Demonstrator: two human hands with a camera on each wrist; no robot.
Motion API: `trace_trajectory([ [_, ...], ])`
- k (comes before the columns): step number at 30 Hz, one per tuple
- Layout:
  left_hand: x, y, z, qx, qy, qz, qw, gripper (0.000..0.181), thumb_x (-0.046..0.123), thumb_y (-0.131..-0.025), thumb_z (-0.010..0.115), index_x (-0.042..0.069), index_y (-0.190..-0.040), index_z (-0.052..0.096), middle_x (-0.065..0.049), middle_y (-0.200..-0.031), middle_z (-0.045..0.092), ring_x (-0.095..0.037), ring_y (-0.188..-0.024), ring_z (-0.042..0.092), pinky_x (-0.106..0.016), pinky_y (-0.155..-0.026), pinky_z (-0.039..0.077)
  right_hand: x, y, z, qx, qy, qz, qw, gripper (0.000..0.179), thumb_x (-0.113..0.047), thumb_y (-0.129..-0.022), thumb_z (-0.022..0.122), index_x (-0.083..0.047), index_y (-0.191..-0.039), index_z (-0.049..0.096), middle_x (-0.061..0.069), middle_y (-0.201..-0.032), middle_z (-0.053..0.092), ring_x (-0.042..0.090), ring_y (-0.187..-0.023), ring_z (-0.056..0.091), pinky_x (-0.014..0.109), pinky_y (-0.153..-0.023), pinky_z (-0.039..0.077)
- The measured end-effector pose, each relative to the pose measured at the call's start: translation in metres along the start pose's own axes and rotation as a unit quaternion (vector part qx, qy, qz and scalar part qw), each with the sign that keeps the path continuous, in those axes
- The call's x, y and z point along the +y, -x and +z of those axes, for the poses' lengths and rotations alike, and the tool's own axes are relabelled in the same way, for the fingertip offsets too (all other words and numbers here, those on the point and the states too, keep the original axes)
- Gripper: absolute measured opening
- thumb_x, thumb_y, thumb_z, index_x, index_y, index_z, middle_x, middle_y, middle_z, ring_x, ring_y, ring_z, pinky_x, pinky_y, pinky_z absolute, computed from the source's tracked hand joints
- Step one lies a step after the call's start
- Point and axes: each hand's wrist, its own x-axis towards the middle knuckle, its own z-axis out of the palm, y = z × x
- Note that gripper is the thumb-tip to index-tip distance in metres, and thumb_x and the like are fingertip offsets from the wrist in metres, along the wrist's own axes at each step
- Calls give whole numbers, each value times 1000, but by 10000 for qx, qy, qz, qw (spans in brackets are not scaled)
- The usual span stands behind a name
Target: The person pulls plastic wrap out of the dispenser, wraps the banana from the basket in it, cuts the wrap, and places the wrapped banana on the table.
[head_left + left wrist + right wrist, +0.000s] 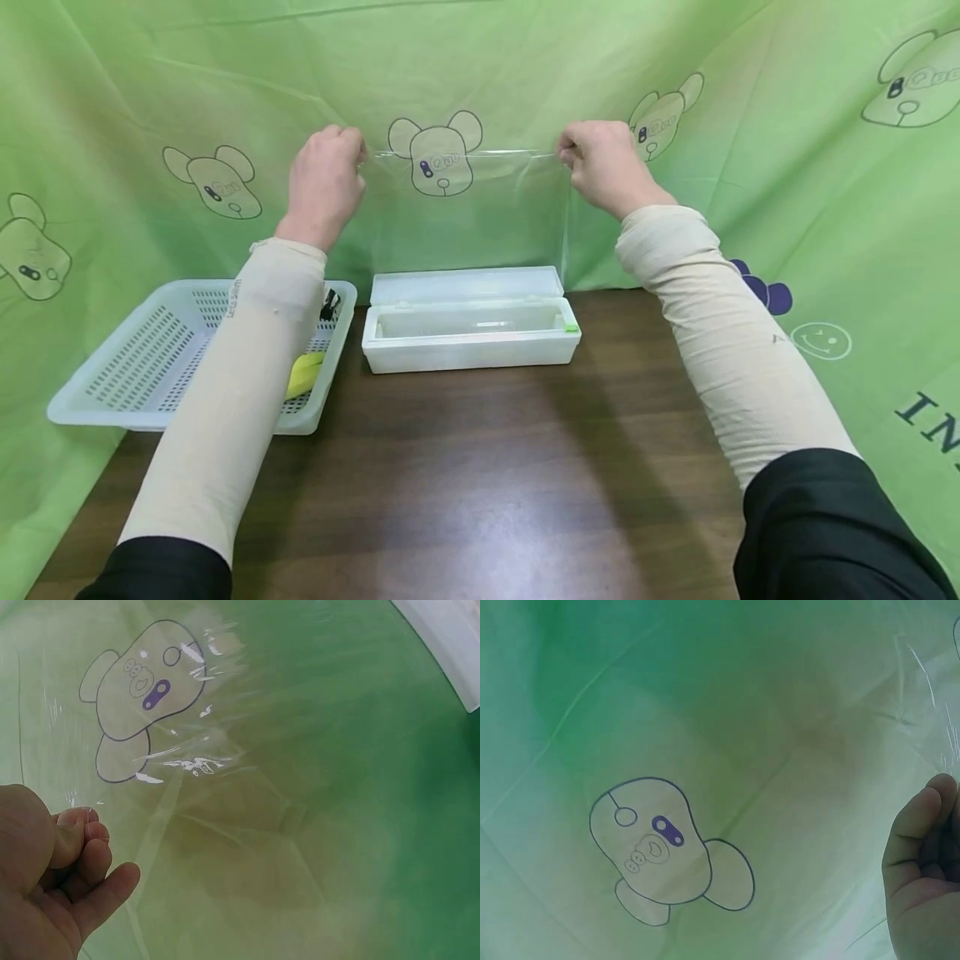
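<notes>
A sheet of clear plastic wrap (480, 218) stretches upright between the two hands and runs down to a white wrap dispenser box (468, 352). The box stands on the table with its lid (467, 286) tilted back, and a small green piece (571, 328) sits at its right end. My left hand (326, 182) pinches the wrap's upper left corner between thumb and fingers. At the upper right corner, my right hand (606, 165) pinches it the same way. Glossy creases mark the wrap (196, 763) in the left wrist view. The box's inside is only partly visible.
A white slotted basket (97, 404) stands left of the box, partly behind the left forearm. In it lie a yellow item (303, 375) and a small black item (328, 305). A green printed curtain (517, 50) hangs behind the brown wooden table (480, 467).
</notes>
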Motion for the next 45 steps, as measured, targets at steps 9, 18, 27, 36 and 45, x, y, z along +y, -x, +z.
trace_trajectory([
  [9,3,-7,-5,-32,-28,-29,10000,35,-18,-86,46,-7,-113,65,-24,-113,65,-40,-105,60,-48,-92,51,2,-7,-7,-18,155,-16,9999,13,7,-96,57,6,-102,68,24,-104,71,41,-98,65,51,-95,48],
  [18,5,-17,-16,67,-52,-16,10000,35,-18,-87,46,-6,-114,65,-23,-114,65,-41,-107,60,-48,-95,49,0,-12,-24,110,813,-688,9943,32,22,-78,47,8,-100,65,27,-100,68,44,-93,63,53,-89,51],
  [27,7,-26,-26,-103,-36,-241,9997,41,-18,-87,45,-6,-122,62,-24,-122,62,-40,-113,57,-47,-100,47,-6,-20,-36,253,989,-575,9931,34,22,-78,45,7,-101,65,26,-100,67,43,-94,62,54,-89,50],
  [36,9,-16,-32,-318,-12,-203,9993,34,-10,-94,48,-5,-124,63,-22,-124,62,-40,-114,58,-48,-100,46,-18,-11,-43,-56,453,-133,9989,21,11,-95,52,7,-109,67,25,-111,69,40,-103,64,50,-98,48],
  [45,15,4,-45,-225,-132,94,9996,26,5,-105,49,-2,-124,65,-20,-121,64,-38,-106,62,-51,-91,51,-39,27,-55,118,174,-101,9997,17,-3,-100,58,6,-108,71,22,-103,71,33,-86,64,45,-83,48],
])
